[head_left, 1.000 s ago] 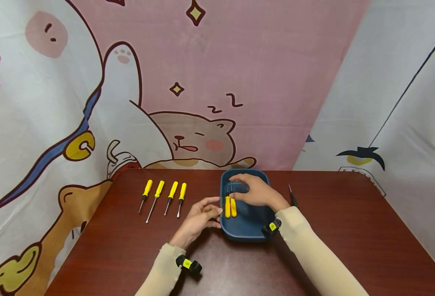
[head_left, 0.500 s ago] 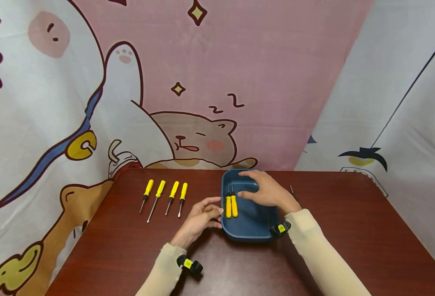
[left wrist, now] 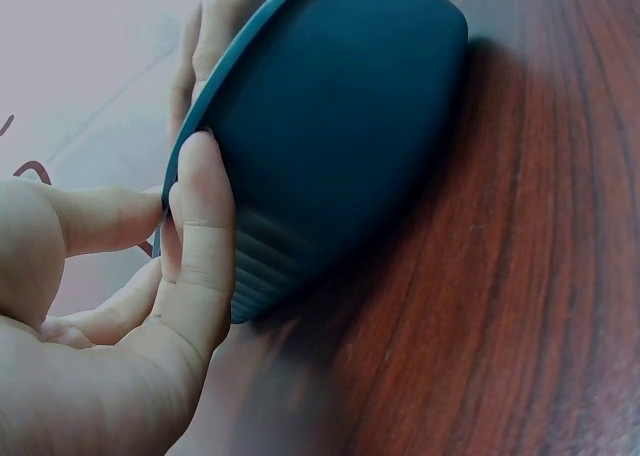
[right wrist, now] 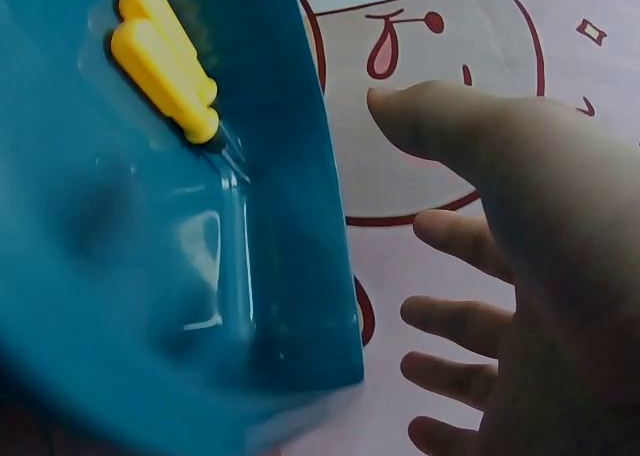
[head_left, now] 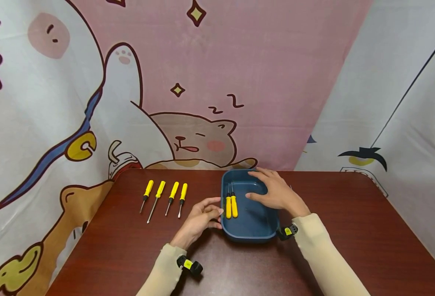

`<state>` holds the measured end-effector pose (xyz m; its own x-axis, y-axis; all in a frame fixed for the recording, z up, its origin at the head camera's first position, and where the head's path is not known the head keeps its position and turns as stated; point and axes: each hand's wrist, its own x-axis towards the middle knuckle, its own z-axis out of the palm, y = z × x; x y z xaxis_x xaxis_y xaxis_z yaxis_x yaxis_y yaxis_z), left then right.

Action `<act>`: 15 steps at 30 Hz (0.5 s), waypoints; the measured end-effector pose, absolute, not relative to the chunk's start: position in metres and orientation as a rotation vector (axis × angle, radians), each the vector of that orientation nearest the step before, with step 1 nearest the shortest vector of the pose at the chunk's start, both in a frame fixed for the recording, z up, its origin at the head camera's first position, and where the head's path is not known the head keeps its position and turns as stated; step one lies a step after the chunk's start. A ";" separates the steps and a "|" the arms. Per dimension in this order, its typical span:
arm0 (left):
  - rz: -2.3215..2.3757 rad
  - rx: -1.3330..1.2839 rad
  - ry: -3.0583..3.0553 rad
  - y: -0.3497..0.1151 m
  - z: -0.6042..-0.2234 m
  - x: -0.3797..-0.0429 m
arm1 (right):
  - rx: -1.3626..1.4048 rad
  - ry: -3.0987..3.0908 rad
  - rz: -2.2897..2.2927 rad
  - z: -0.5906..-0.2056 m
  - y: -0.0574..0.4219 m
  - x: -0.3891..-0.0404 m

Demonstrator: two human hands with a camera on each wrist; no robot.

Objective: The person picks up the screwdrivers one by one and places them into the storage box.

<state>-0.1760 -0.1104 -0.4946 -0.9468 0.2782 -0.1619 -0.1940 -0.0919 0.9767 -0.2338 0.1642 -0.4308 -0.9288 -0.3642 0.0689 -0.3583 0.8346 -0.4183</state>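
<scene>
A dark blue plastic tray [head_left: 256, 220] stands on the table, with two yellow-handled screwdrivers [head_left: 231, 206] side by side along its left wall, shafts pointing away from me. My left hand [head_left: 200, 218] pinches the tray's left rim; in the left wrist view, fingers lie against the outer wall. Above the tray's right side hovers my right hand [head_left: 276, 193], fingers spread and holding nothing. The right wrist view also shows that hand [right wrist: 540, 246] beyond the tray's edge, with the yellow handles [right wrist: 160, 61] inside the tray.
Several yellow-handled screwdrivers [head_left: 160, 189] lie in a row on the brown table [head_left: 350, 234], left of the tray. A cloth printed with cartoon animals [head_left: 202, 139] hangs behind the table's back edge. My right hand and forearm hide most of what lies right of the tray.
My right hand has drawn back to the right from over the two screwdrivers in the tray, now covering the dark-handled tool beyond it. The left hand has stayed at the rim.
</scene>
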 end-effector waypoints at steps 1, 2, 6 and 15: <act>2.107 0.092 1.872 -0.111 -0.495 -0.176 | -0.582 3.000 -0.670 -0.431 0.166 -0.234; 2.105 0.093 1.874 -0.111 -0.495 -0.176 | -0.577 3.003 -0.662 -0.432 0.168 -0.234; 2.107 0.092 1.874 -0.111 -0.495 -0.176 | -0.545 3.005 -0.652 -0.434 0.177 -0.234; 2.106 0.084 1.872 -0.111 -0.495 -0.176 | -0.459 3.028 -0.699 -0.440 0.193 -0.232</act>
<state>-0.1762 -0.1108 -0.4950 -0.9466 0.2758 -0.1670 -0.1983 -0.0894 0.9761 -0.2316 0.1928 -0.4402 -0.9574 -0.2817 0.0643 -0.2813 0.8583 -0.4292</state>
